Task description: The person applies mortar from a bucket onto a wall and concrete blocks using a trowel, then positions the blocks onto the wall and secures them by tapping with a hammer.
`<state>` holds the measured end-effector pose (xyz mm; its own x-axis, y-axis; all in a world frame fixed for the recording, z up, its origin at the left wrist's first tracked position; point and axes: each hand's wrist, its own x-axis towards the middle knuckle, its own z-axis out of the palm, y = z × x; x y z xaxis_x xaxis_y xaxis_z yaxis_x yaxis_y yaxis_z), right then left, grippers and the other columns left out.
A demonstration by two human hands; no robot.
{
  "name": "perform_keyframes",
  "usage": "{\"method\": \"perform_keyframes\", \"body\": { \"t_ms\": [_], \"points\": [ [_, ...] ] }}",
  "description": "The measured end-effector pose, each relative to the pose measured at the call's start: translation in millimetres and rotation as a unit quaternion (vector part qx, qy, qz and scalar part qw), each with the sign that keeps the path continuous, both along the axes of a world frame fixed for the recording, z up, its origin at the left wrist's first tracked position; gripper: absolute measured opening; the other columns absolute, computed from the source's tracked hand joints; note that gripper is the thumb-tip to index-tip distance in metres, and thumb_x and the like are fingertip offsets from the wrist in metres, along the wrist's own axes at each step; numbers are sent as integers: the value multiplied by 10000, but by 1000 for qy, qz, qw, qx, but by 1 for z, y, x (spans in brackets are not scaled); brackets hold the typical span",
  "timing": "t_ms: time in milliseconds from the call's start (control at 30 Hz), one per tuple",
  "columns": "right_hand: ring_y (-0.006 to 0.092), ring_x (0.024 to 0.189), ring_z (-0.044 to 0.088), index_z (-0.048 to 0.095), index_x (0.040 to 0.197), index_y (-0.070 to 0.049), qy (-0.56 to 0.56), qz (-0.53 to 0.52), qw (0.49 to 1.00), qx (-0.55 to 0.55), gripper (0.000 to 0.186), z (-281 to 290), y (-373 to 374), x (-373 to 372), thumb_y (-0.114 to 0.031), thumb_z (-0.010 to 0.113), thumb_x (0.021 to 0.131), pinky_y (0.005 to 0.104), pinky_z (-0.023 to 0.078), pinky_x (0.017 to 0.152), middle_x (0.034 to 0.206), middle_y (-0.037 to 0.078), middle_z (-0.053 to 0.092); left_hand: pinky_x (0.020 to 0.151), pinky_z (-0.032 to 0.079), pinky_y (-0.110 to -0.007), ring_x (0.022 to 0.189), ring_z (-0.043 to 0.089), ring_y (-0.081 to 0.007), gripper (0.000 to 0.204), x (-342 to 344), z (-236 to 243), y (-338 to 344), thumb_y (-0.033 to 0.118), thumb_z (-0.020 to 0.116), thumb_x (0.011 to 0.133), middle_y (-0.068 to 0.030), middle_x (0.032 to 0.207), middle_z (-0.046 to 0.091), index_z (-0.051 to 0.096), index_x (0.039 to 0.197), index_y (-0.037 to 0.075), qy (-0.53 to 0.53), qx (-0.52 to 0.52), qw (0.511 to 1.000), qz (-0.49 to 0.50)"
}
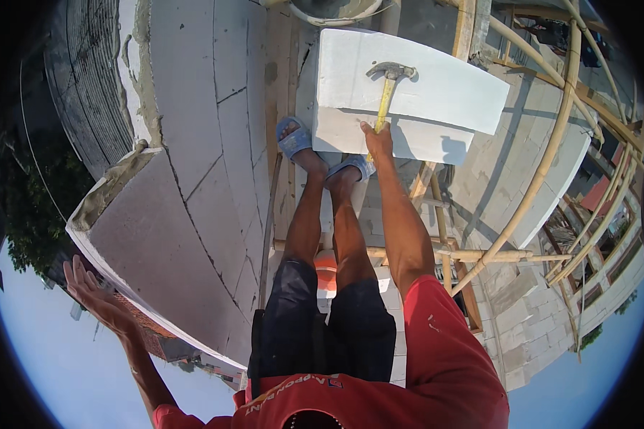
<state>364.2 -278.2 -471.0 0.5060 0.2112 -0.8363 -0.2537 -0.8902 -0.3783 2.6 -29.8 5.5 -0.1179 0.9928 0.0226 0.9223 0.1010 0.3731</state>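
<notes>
A claw hammer point(390, 72) with a yellow handle is held in my right hand point(378, 139), which grips it low on the handle. Its metal head lies on or just over a white block point(465, 96); a second white block point(336, 129) sits below that one, near my feet. My left hand point(89, 286) is out at the far left, fingers spread and empty, beside the outer edge of the block wall point(157, 257). Grey mortar point(107, 186) runs along part of the wall's top.
I stand in blue slippers point(293, 143) on a narrow platform. Bamboo scaffolding point(533, 179) surrounds the right side, with block walls point(511, 314) beyond. A bucket point(335, 8) is at the top. Past the left wall are trees point(28, 229), a tiled roof point(150, 322) and a drop.
</notes>
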Motion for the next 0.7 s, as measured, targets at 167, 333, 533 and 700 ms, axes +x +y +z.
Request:
{"method": "perform_keyframes", "body": {
  "t_ms": [167, 333, 533, 700],
  "points": [
    [476, 1166, 587, 620, 1225, 71, -41, -124, 990, 52, 678, 12, -26, 5, -540, 409, 1020, 509, 443, 988, 1202, 354, 613, 1196, 300, -574, 1407, 422, -382, 762, 89, 65, -73, 626, 216, 1033, -233, 1412, 509, 457, 1408, 8, 45, 44, 981, -184],
    [480, 1193, 561, 625, 1205, 78, -231, -93, 967, -60, 539, -51, -164, 41, -407, 545, 984, 527, 448, 1006, 1198, 351, 618, 1141, 374, -496, 1307, 522, -337, 604, 142, -113, -153, 524, 354, 1067, -206, 1250, 576, 513, 1358, 19, -263, -348, 887, -151],
    [492, 1259, 496, 494, 1405, 1, -311, -17, 929, -201, 678, -103, -252, 114, -459, 631, 928, 567, 417, 1060, 1355, 347, 485, 1145, 361, -410, 1416, 432, -343, 798, 163, -441, -94, 620, 382, 1040, -269, 1463, 481, 406, 1502, -30, -167, -455, 861, -154],
    [461, 1414, 378, 364, 1507, 47, -227, -48, 950, -209, 1081, -140, -322, 222, -806, 517, 862, 529, 329, 1157, 1501, 334, 386, 1211, 266, -401, 1492, 315, -325, 912, 189, -545, -103, 711, 250, 1015, -212, 1608, 335, 252, 1589, 2, -214, -475, 832, -189]
  ]
}}
